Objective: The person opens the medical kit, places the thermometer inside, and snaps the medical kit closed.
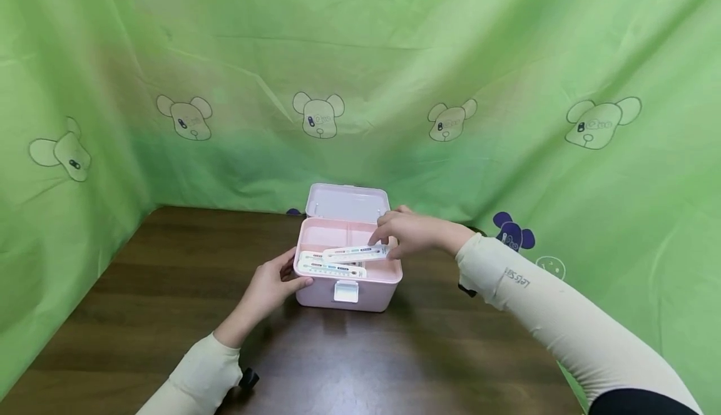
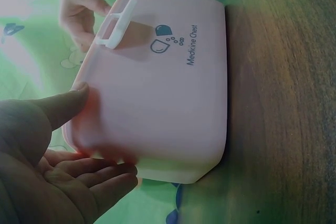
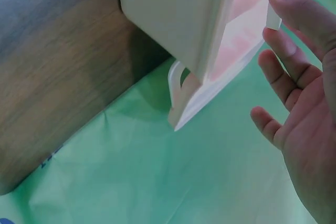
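Observation:
A pink medicine box (image 1: 318, 294) stands on the table with its lid tipped back; "Medicine Chest" is printed on its front in the left wrist view. My left hand (image 1: 271, 285) holds its near left corner, thumb on the front (image 2: 79, 98) and fingers along the side. Over the box, my right hand (image 1: 415, 232) pinches one end of a slim white thermometer pack (image 1: 350, 254) between thumb and index finger. In the right wrist view only the end of that pack (image 3: 273, 18) shows. Beneath it, more white thermometer packs (image 1: 331, 269) lie inside the box.
The open lid (image 1: 349, 204) leans back behind the box. A white latch (image 1: 346, 291) sits on the box front, and a divider (image 1: 348, 235) splits its far compartments. A green curtain (image 1: 383, 39) with bear prints surrounds the brown wooden table (image 1: 186, 277).

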Demonstrator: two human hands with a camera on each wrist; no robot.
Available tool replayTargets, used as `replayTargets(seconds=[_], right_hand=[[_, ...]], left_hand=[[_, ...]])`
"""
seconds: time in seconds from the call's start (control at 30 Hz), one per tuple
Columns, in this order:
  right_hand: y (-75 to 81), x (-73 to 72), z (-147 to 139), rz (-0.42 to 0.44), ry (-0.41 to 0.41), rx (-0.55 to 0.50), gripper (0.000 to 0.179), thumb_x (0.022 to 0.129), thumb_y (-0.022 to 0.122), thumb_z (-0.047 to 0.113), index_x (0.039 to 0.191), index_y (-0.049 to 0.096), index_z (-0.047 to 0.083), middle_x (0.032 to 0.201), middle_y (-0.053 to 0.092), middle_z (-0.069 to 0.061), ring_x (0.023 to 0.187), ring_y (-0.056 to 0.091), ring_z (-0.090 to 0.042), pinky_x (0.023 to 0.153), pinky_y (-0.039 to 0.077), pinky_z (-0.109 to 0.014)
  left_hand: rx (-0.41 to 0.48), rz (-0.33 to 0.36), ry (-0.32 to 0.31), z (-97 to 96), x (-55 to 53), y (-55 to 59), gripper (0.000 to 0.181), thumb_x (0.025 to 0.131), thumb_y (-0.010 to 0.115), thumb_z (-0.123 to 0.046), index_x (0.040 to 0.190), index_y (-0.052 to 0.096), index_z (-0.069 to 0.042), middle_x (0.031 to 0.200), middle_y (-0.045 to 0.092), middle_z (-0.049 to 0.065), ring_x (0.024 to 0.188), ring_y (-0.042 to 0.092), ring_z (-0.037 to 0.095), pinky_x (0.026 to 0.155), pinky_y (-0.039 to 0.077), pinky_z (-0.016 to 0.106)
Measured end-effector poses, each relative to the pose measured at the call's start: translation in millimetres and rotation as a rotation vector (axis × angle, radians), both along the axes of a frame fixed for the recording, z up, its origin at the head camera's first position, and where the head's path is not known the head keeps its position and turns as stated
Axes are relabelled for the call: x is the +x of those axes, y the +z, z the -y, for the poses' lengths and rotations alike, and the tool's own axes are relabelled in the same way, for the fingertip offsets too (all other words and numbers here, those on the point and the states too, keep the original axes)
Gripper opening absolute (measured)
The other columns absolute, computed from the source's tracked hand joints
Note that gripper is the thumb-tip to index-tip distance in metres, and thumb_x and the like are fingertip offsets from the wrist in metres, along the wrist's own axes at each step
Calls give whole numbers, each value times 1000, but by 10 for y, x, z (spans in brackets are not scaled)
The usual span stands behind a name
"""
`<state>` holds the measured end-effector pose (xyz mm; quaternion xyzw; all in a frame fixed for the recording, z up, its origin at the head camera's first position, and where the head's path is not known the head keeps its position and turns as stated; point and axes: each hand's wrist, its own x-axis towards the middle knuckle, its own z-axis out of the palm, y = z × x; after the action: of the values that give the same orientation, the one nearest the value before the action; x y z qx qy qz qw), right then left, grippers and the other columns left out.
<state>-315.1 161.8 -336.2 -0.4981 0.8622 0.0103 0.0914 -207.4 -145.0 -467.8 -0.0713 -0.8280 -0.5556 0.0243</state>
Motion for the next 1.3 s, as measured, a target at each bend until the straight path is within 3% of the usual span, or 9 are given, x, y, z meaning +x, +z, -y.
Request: replayTargets(seconds=[0.17, 0.37, 0.63, 0.97, 1.3], right_hand=[[-75, -7, 62, 7, 8, 0, 38, 81, 82, 19, 118, 76, 24, 90, 63, 7, 94, 54, -12, 87, 35, -36], [-138, -19, 163, -19, 24, -37, 40, 81, 82, 19, 120, 75, 22, 93, 65, 7, 96, 55, -13, 91, 39, -38], [-297, 9, 224, -37, 2, -51, 42, 81, 85, 30, 121, 76, 22, 93, 64, 12, 95, 54, -11, 92, 36, -37], [-449, 71, 241, -69, -10, -76, 47, 82, 78, 23, 129, 74, 24, 87, 57, 7, 87, 47, -10, 86, 32, -36], [-456, 92, 262, -104, -29, -93, 40, 85, 78, 25, 125, 76, 26, 85, 61, 6, 87, 49, -10, 88, 34, -39]], left_hand=[[7, 14, -8, -20, 22, -2, 81, 86, 85, -20, 153, 45, 0, 144, 59, 18, 126, 63, 33, 99, 57, 42], [-1, 5, 2, 6, -3, 35, 81, 85, 85, -20, 153, 45, -1, 144, 60, 17, 126, 63, 32, 100, 56, 44], [6, -8, -8, 13, -11, 21, 80, 87, 84, -22, 153, 45, 1, 144, 60, 19, 126, 64, 33, 100, 56, 44], [2, -25, 3, -11, -10, 8, 79, 85, 86, -20, 151, 48, 0, 141, 62, 18, 123, 65, 32, 98, 58, 43], [-12, -6, -1, 17, -13, 10, 77, 87, 84, -24, 152, 48, -3, 142, 62, 15, 122, 66, 29, 96, 59, 39]])
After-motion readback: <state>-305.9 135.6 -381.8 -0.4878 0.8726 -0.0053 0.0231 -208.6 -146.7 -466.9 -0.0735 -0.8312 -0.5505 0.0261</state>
